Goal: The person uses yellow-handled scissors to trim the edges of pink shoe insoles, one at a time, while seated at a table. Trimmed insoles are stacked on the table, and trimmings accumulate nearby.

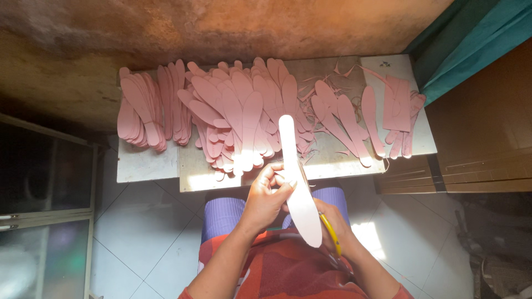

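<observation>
A long pink insole is held up over the person's lap, just near of the desk's near edge, its narrow end pointing far and its wider end near. The left hand clamps its grip on the insole's left edge about midway along, fingers curled over the top face. The right hand sits under and right of the wide end, its grip closed around scissors with yellow handles; the blades are hidden behind the insole, so whether they touch it cannot be told.

Beyond the hands stands a pale desk against a rusty brown wall. On its middle lies a big heap of pink insoles, fanned and overlapping, reaching to the near edge. To the left lies a separate stack of the same pieces, packed closely side by side. To the right, a few loose insoles lie spread apart among thin pink trimmings, and at the far right a small pile of pink offcuts rests on a white board.

The person sits with a red garment and purple cloth over the lap, above a white tiled floor. A teal cloth hangs at the upper right, above wooden boards.
</observation>
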Demonstrator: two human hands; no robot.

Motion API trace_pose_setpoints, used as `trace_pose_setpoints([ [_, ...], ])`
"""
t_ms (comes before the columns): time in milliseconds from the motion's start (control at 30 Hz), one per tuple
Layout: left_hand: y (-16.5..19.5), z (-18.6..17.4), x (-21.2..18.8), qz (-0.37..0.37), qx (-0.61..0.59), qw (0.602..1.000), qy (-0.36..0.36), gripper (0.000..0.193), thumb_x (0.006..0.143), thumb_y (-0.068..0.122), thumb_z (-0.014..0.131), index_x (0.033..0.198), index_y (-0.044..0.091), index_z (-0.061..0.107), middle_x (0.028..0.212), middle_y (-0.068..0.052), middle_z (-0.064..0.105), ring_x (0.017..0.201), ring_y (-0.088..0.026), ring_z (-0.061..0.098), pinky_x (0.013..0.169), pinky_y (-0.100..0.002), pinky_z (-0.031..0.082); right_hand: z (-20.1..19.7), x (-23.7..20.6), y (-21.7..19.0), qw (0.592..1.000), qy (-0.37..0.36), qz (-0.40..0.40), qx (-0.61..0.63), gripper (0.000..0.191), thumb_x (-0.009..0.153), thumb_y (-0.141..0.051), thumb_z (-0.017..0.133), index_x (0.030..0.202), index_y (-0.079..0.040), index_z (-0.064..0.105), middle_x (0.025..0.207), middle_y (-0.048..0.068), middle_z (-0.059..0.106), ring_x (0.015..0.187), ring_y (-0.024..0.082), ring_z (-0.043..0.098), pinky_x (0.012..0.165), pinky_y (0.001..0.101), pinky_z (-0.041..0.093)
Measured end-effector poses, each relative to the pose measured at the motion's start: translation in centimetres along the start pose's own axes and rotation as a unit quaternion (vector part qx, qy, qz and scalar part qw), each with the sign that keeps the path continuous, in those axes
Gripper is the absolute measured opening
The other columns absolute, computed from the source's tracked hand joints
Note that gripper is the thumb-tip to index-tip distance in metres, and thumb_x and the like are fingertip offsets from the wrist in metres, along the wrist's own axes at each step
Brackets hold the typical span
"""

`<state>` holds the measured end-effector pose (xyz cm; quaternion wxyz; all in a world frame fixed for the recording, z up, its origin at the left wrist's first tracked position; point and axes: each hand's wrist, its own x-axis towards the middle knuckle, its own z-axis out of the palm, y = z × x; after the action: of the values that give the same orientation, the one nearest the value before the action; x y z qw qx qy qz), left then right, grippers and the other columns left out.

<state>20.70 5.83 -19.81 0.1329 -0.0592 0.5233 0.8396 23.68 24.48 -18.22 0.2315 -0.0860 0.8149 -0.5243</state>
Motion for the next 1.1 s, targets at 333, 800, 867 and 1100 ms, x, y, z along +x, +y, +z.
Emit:
trace_pose_setpoints([
  [333,-0.5,-0.6,1.1,0.046,0.004,0.999,0.005,0.038,0.097,0.004,0.069,0.132,-0.001,0.056,0.093,-0.001,0.063,0.077,-0.005,0.065,0.066,-0.019,0.054,0.0,0.5,2.3,0.998,0.035,0.024,-0.051,0.028,0.089,-0.020,0.064,0.112,-0.008,0.074,0.088,0.005,0.079,0.080,0.013,0.075,0.073,0.0296,0.060],
  [800,0.4,0.6,0.1,0.013,0.072,0.996,0.054,0.038,0.091,0.004,0.067,0.127,0.001,0.055,0.085,-0.002,0.065,0.063,-0.006,0.065,0.050,-0.019,0.051,0.1,1.2,3.0,0.986,-0.073,0.005,0.151,0.049,0.097,-0.033,0.053,0.136,-0.007,0.065,0.104,0.001,0.068,0.087,0.008,0.061,0.075,0.0263,0.052],
  [867,0.4,0.5,0.2,0.009,0.057,0.997,0.055,0.038,0.091,0.003,0.067,0.127,0.002,0.055,0.086,-0.001,0.064,0.064,-0.006,0.065,0.051,-0.019,0.052,0.4,1.3,3.2,0.991,-0.060,0.020,0.119,0.047,0.096,-0.031,0.055,0.133,-0.006,0.070,0.098,0.002,0.069,0.083,0.008,0.061,0.071,0.0263,0.052],
  [1100,-0.8,0.1,0.6,0.021,0.013,0.999,0.035,0.039,0.093,0.002,0.068,0.129,0.000,0.053,0.086,-0.003,0.063,0.065,-0.007,0.065,0.052,-0.019,0.051,0.7,0.5,3.0,0.986,-0.031,0.004,0.167,0.044,0.097,-0.029,0.055,0.130,-0.005,0.070,0.092,0.000,0.068,0.078,0.007,0.061,0.067,0.0249,0.050],
])
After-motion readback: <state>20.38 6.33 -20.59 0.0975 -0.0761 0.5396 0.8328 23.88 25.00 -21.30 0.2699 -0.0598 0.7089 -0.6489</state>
